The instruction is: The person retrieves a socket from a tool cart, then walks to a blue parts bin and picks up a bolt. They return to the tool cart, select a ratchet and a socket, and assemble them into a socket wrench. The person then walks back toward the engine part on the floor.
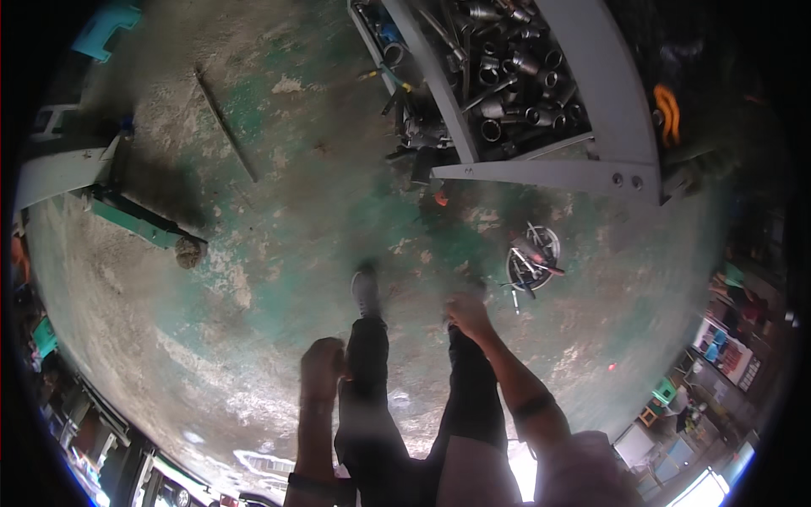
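My left hand (323, 365) hangs beside my left leg, its fingers curled into a rounded, closed shape and blurred. In front of my right thigh is my right hand (467, 314), also blurred, with the fingers bent inward. What either hand holds, if anything, is hidden. Below them are my dark trousers (365, 372) and a dark shoe (365, 291). Ahead and right of my right hand, a round tray (552, 241) with several hand tools on it rests on the worn green floor (321, 228), apart from the hand.
A large grey frame (541, 174) stands ahead, beside a dark tray full of sockets (524, 63). At left are a green lift arm (139, 218) with a round pad (187, 252) and a long rod (225, 127) on the floor. A turquoise stool (106, 29) is far left.
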Demonstrator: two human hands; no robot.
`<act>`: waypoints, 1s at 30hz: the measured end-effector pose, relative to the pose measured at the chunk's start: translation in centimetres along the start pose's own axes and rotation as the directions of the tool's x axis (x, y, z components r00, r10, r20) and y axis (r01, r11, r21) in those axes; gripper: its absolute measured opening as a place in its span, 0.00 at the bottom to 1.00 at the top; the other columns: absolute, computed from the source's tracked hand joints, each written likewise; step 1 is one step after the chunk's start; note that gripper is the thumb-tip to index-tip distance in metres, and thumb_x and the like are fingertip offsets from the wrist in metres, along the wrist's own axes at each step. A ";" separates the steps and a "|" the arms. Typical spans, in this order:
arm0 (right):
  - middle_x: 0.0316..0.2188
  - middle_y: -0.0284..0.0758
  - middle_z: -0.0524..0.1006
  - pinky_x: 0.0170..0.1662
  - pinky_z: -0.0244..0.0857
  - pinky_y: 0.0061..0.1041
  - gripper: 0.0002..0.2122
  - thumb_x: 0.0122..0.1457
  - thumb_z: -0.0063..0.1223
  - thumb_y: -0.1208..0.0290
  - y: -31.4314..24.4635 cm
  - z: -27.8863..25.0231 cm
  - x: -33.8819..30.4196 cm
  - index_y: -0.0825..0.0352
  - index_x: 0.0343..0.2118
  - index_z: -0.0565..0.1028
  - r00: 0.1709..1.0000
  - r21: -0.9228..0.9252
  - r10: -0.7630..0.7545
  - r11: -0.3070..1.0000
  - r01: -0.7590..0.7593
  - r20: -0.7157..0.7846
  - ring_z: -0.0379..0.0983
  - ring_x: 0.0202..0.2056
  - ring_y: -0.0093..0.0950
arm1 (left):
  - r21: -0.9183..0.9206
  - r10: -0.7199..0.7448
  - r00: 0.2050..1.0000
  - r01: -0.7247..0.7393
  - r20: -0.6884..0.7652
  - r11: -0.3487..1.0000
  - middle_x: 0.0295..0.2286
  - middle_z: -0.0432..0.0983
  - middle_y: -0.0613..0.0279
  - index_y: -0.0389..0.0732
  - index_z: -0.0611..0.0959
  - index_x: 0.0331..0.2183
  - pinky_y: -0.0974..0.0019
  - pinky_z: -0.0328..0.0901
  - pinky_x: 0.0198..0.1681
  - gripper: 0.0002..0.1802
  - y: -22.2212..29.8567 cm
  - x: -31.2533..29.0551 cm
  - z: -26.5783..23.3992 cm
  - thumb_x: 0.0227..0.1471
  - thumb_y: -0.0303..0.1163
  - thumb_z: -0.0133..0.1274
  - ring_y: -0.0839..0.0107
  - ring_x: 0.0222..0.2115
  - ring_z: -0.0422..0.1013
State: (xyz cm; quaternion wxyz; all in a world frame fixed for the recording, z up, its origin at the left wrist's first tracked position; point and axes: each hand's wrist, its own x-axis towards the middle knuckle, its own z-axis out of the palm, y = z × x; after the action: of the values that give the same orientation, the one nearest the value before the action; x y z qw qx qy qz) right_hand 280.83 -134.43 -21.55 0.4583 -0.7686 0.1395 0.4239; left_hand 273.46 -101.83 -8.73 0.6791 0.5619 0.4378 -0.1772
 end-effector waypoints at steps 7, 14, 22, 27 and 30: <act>0.26 0.37 0.75 0.27 0.67 0.21 0.17 0.51 0.54 0.70 -11.5 4.7 1.6 0.73 0.42 0.70 0.998 0.100 0.051 0.994 -0.047 -0.035 0.72 0.23 0.23 | -0.068 -0.118 0.990 0.113 -0.083 0.991 0.19 0.68 0.61 0.31 0.75 0.33 0.72 0.64 0.16 0.09 0.1 -0.7 -9.4 0.51 0.27 0.44 0.75 0.14 0.66; 0.25 0.36 0.75 0.28 0.67 0.22 0.17 0.51 0.54 0.70 -16.2 3.4 3.6 0.73 0.43 0.70 0.996 0.015 0.072 0.997 -0.071 -0.060 0.73 0.24 0.23 | -0.390 -0.291 0.956 0.255 -0.036 0.885 0.17 0.67 0.65 0.36 0.76 0.31 0.69 0.62 0.14 0.12 2.2 2.4 -6.4 0.50 0.37 0.51 0.73 0.12 0.63; 0.25 0.38 0.76 0.29 0.66 0.22 0.18 0.51 0.52 0.67 -20.8 2.9 9.7 0.73 0.43 0.70 0.997 -0.047 0.073 0.996 -0.074 -0.033 0.73 0.24 0.22 | -0.216 -0.092 0.996 0.089 -0.002 0.972 0.19 0.70 0.62 0.36 0.76 0.33 0.69 0.64 0.14 0.11 11.3 8.5 0.9 0.54 0.35 0.48 0.73 0.13 0.65; 0.27 0.37 0.77 0.29 0.67 0.22 0.19 0.51 0.52 0.66 -22.1 3.4 11.3 0.74 0.44 0.70 0.988 -0.042 0.155 0.987 -0.156 -0.017 0.73 0.24 0.22 | -0.452 -0.229 0.960 0.277 0.158 0.848 0.17 0.67 0.63 0.30 0.74 0.32 0.71 0.63 0.17 0.16 14.4 9.5 0.8 0.56 0.37 0.42 0.77 0.13 0.62; 0.27 0.37 0.76 0.29 0.67 0.22 0.20 0.51 0.53 0.67 -22.6 4.6 12.0 0.73 0.44 0.69 0.981 -0.071 0.184 0.980 -0.188 -0.057 0.73 0.24 0.22 | -0.289 -0.127 0.975 0.177 0.183 0.941 0.18 0.68 0.64 0.32 0.75 0.33 0.73 0.64 0.17 0.11 14.3 10.7 -1.8 0.55 0.32 0.44 0.78 0.14 0.64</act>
State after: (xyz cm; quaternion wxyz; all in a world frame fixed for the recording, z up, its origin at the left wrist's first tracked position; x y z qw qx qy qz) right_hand 299.25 -116.32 -18.69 0.3835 -0.7795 0.2061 0.4504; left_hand 289.15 -93.11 -8.48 0.7747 0.3991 0.4457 -0.2048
